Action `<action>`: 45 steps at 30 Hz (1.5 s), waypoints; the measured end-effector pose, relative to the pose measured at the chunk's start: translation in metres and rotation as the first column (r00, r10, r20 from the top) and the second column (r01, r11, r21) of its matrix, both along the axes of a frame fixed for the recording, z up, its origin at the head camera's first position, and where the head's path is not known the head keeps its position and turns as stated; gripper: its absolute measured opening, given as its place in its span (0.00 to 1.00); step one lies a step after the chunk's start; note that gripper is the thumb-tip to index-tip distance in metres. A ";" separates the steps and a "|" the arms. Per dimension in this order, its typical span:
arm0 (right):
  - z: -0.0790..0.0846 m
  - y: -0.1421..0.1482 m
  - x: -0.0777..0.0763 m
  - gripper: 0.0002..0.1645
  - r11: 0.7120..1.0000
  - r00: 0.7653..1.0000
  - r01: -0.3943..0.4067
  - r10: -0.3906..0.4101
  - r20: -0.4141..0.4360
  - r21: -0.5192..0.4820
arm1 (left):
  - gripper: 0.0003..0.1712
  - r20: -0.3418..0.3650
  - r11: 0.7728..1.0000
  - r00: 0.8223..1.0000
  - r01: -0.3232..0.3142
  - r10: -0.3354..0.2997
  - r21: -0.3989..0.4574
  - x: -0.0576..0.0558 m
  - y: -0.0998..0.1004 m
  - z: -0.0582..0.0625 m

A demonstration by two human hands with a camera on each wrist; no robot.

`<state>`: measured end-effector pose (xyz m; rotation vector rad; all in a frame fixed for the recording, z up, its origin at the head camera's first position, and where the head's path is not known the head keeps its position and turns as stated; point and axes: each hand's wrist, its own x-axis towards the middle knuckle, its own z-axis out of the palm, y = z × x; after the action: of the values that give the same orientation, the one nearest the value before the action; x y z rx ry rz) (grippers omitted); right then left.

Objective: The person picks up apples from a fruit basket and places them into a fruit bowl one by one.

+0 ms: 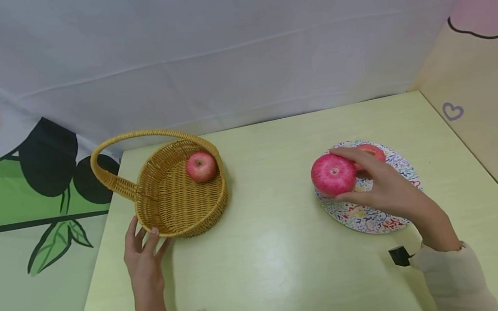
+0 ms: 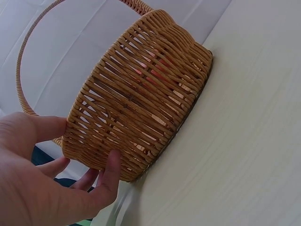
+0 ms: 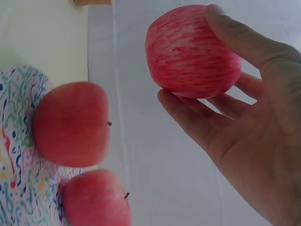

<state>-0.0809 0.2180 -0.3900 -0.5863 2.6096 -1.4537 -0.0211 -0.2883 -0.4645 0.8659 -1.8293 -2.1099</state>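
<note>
On the left, a round wicker basket [image 1: 182, 195] with a tall arched handle has one red apple [image 1: 201, 167] inside, near its far right wall. My left hand [image 1: 145, 263] holds the basket's near left side; the left wrist view has the fingers [image 2: 112, 176] against the woven wall and rim. My right hand [image 1: 385, 188] grips a pink-red streaked apple [image 1: 333, 174] between thumb and fingers, raised over a patterned plate [image 1: 355, 218]. Two more apples, an upper one [image 3: 70, 125] and a lower one [image 3: 96, 197] in the right wrist view, sit on that plate, partly hidden by the hand in the head view.
A pale yellow-green table [image 1: 269, 251] lies under everything. Behind it rises a whitish cloth backdrop [image 1: 242, 68], with printed wall panels at left and right. Small black devices are strapped at both wrists.
</note>
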 end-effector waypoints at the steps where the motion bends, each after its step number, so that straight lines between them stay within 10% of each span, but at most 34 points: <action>1: -0.002 0.003 0.001 0.56 1.000 1.000 0.013 -0.013 -0.009 0.002 | 0.39 0.002 1.000 1.000 0.000 0.000 0.000 0.000 0.000 0.000; 26: -0.050 0.081 0.029 0.59 0.953 0.954 0.298 -0.299 -0.009 -0.060 | 0.40 0.008 1.000 1.000 0.014 -0.015 0.013 -0.003 -0.003 0.001; 45: -0.092 0.110 0.034 0.58 0.950 0.949 0.312 -0.312 0.037 0.028 | 0.39 0.017 1.000 1.000 0.008 -0.008 -0.005 0.001 0.001 0.001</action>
<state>-0.0468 0.3284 -0.4819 -0.1401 2.7781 -1.4937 -0.0204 -0.2876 -0.4633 0.8799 -1.8485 -2.1086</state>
